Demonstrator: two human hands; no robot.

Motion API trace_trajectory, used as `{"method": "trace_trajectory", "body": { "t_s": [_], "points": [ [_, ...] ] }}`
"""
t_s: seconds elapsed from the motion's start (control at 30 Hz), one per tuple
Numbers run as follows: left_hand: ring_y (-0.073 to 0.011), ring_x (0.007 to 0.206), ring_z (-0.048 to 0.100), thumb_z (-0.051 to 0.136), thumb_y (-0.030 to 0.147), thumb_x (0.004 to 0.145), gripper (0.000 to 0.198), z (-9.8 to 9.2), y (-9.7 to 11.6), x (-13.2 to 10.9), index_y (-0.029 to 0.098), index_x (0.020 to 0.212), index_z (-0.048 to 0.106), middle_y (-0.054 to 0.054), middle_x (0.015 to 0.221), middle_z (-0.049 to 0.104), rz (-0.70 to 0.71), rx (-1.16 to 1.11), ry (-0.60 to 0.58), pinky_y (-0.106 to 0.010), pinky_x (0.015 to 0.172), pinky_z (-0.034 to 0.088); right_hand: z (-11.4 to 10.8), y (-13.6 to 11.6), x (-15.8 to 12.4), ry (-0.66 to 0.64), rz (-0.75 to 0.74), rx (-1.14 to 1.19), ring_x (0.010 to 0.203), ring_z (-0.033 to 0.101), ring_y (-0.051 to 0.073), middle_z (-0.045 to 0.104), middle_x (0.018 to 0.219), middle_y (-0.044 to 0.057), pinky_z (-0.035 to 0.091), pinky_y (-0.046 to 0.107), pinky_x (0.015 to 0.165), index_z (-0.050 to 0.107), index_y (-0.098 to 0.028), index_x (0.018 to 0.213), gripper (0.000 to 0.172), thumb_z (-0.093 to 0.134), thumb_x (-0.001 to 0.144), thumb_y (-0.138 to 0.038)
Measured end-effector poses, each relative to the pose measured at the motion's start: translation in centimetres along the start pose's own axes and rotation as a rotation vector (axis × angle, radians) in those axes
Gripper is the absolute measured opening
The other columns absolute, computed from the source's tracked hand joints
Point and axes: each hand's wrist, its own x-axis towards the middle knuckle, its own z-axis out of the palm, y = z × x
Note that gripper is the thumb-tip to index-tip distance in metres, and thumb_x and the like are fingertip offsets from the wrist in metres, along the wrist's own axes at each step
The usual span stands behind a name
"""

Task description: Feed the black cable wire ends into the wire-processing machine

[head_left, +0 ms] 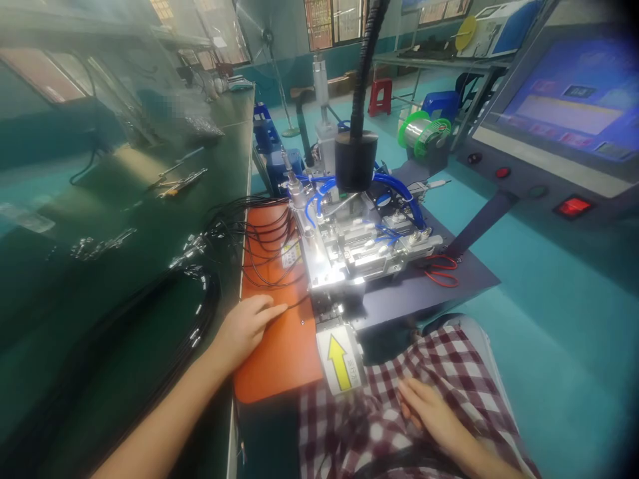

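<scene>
My left hand [247,326] rests on the orange mat [279,352], fingers bent and pinched on a thin black cable [269,266] that runs across the mat toward the metal fixture [349,246]. My right hand [424,406] lies flat and open on my checkered lap, holding nothing. The fixture has blue air tubes and a black cylinder [355,159] hanging above it. A yellow arrow label [339,362] sits at its front edge.
A bundle of black cables [164,313] lies on the green bench to the left, with metal connectors [100,246] and hand tools [182,183] farther back. Red-handled scissors [442,269] lie right of the fixture. A control panel with a screen [574,106] stands at the right.
</scene>
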Motion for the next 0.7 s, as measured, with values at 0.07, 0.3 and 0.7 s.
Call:
{"method": "trace_trajectory", "body": {
  "t_s": [0.07, 0.3, 0.7],
  "points": [
    [-0.0174, 0.086, 0.060, 0.038, 0.004, 0.087, 0.044, 0.0, 0.1, -0.2, 0.024, 0.113, 0.067, -0.006, 0.096, 0.064, 0.001, 0.012, 0.007, -0.030, 0.075, 0.052, 0.1, 0.5, 0.1, -0.020, 0.023, -0.018, 0.042, 0.037, 0.011, 0.049, 0.051, -0.002, 0.032, 0.027, 0.046, 0.046, -0.022, 0.061, 0.058, 0.049, 0.066, -0.080],
    [-0.0170, 0.084, 0.060, 0.038, 0.002, 0.086, 0.043, 0.1, 0.5, -0.2, 0.021, 0.110, 0.068, -0.007, 0.093, 0.063, 0.007, 0.046, 0.036, -0.029, 0.072, 0.051, 0.7, 2.8, 0.3, -0.091, 0.010, -0.006, 0.042, 0.036, 0.011, 0.047, 0.051, -0.003, 0.033, 0.026, 0.048, 0.039, -0.023, 0.058, 0.053, 0.047, 0.074, -0.073],
    [-0.0206, 0.083, 0.047, 0.039, 0.007, 0.090, 0.043, -0.2, 1.5, -0.5, 0.027, 0.116, 0.066, -0.006, 0.085, 0.053, -0.090, 0.085, -0.037, -0.040, 0.078, 0.037, 2.6, 0.2, -1.5, -0.246, -0.103, -0.233, 0.060, 0.047, 0.016, 0.053, 0.062, -0.001, 0.036, 0.027, 0.058, 0.047, -0.022, 0.069, 0.032, 0.049, 0.083, -0.051]
  ]
}}
